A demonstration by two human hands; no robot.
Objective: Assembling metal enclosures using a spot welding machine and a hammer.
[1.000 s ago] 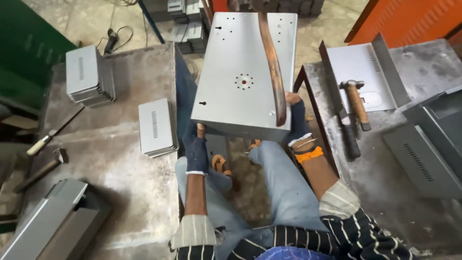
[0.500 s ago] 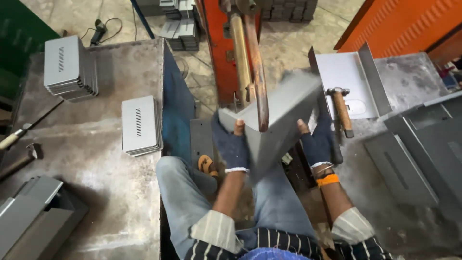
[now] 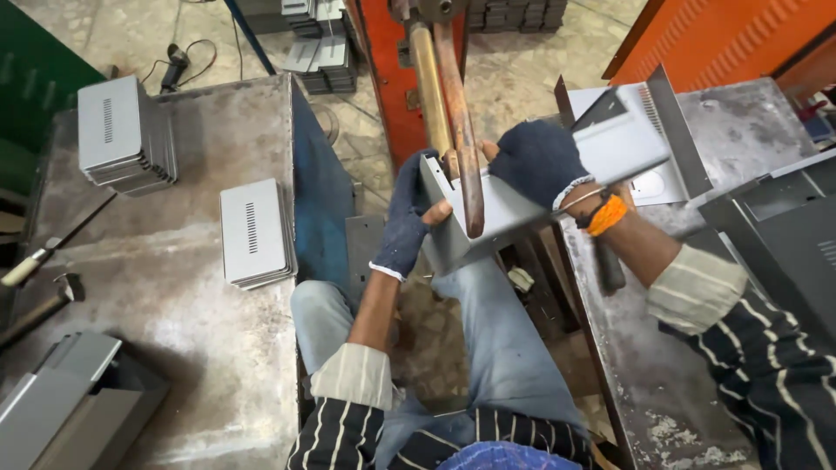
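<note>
Seated at a spot-welding station, legs in blue jeans between two steel benches.

Left hand (image 3: 406, 219), dark blue knit glove, closed on the near left edge of a grey bent sheet-metal panel (image 3: 522, 202); thumb over the front face. Right hand (image 3: 535, 161), same kind of glove, orange wristband behind it, clamped on the panel's upper edge at about 1 o'clock from the left hand. Panel held tilted, just above the knees, centre of view.

Two copper-coloured welding arms (image 3: 453, 113) coming down from 12 o'clock off an orange-red machine column (image 3: 387, 78); one arm crossing over the panel's face, tip touching or nearly so, cannot tell which.

Left bench (image 3: 174, 331), worn grey steel: flat stack of grey slotted covers (image 3: 254, 233) at 9 o'clock of the left hand, second stack (image 3: 122, 132) at 10 o'clock, well apart. Wooden-handled hammer (image 3: 35, 306) at far left edge.

Right bench (image 3: 662, 383): grey folded tray (image 3: 649, 148) at 2 o'clock, just behind the right hand.
</note>
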